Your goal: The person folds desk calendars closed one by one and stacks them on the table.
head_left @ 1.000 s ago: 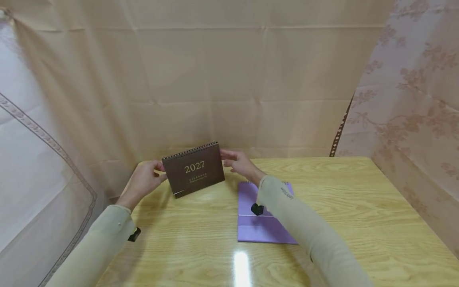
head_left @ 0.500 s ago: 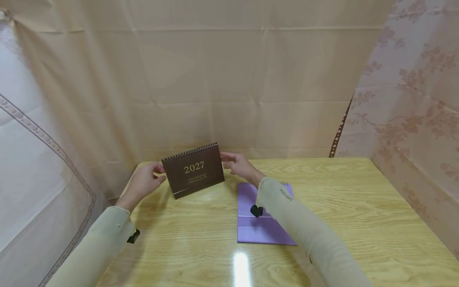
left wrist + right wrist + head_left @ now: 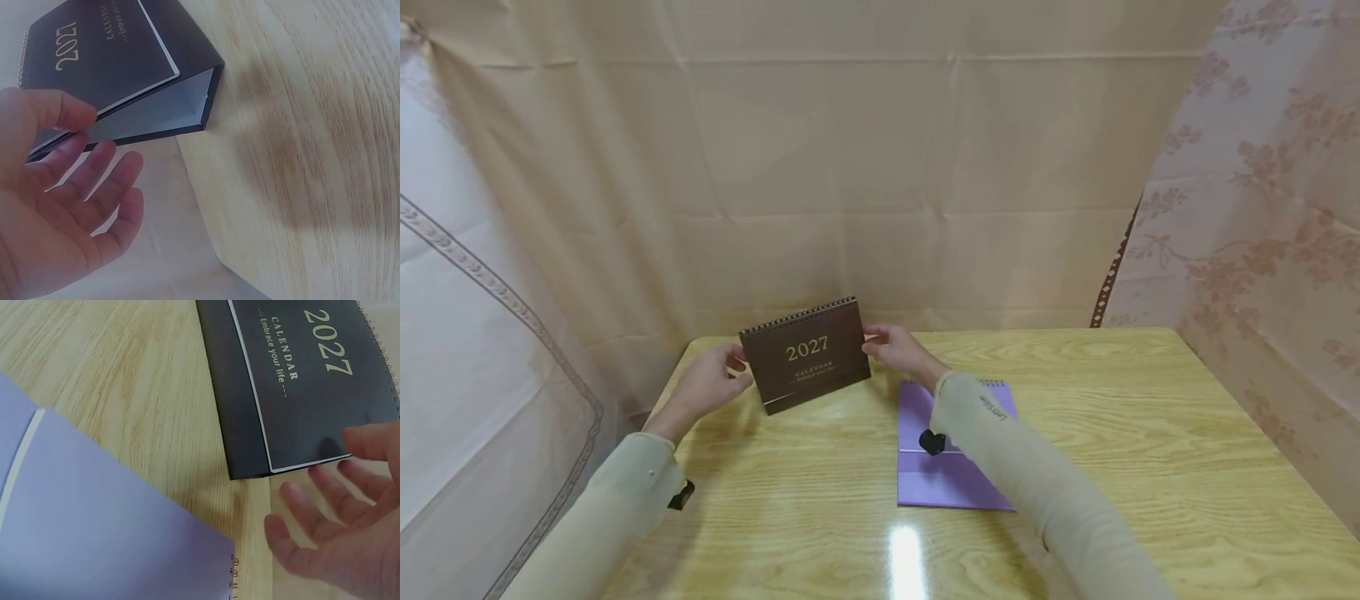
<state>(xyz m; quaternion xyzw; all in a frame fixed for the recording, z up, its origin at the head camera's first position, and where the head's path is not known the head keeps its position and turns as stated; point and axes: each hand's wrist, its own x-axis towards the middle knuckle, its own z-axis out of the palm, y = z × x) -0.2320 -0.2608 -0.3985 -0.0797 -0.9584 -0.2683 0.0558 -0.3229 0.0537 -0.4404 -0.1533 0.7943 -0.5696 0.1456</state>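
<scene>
A dark brown desk calendar (image 3: 805, 354) marked 2027 stands tent-like on the table, its spiral binding on top. My left hand (image 3: 707, 383) is at its left edge, fingers loosely bent; in the left wrist view the thumb (image 3: 78, 115) overlaps the cover's edge and the other fingers spread beside the hollow side. At the right edge is my right hand (image 3: 902, 350). In the right wrist view its thumb (image 3: 369, 442) overlaps the cover's edge, while the other fingers are spread apart beside it. A purple spiral-bound calendar (image 3: 951, 479) lies nearer, partly hidden under my right forearm.
The wood-grain table (image 3: 1150, 433) ends at a beige curtain (image 3: 887, 167) close behind the brown calendar. A white cloth (image 3: 475, 375) hangs at the left, and a floral cloth (image 3: 1285, 250) at the right.
The right hand has drawn slightly down and its fingers, partly behind the calendar's edge before, now show beside it. The left hand has shifted slightly. Both calendars stay in place.
</scene>
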